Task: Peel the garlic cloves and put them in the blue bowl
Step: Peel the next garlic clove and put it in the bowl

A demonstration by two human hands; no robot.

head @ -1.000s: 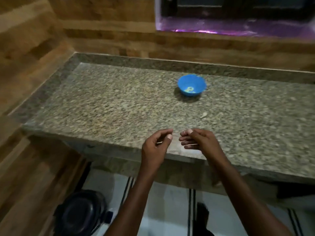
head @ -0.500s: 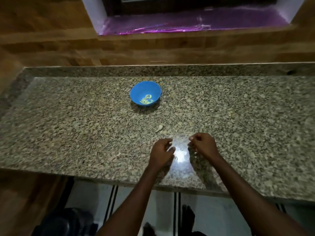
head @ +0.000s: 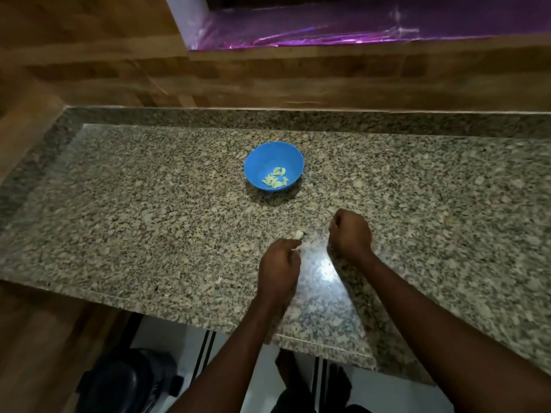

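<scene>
A single garlic clove (head: pixel 298 234) is seen lying on the speckled granite bench (head: pixel 149 222), just in front of the fingertips of the left hand (head: pixel 278 268). Whether the clove is touched by those fingers cannot be told. The left hand is held over the bench with its fingers curled downward and forward; something pale shows at its fingertips, but what it is cannot be made out, so whether anything is gripped cannot be told. The right hand (head: pixel 351 232) is held just to the right of the clove, knuckles up, its fingers curled under into a loose fist; whether something is pinched inside is hidden by the back of the hand. The two hands are kept near each other but apart, with a bright glare patch on the bench between them.

Further back on the bench, well apart from the hands, the blue bowl (head: pixel 286 153) is set upright. A small heap of peeled pale cloves (head: pixel 275 180) is held in its bottom.

Behind the bench a wood-patterned wall (head: pixel 268 79) is seen, and above it a purple-lit ledge (head: pixel 343 25).
</scene>
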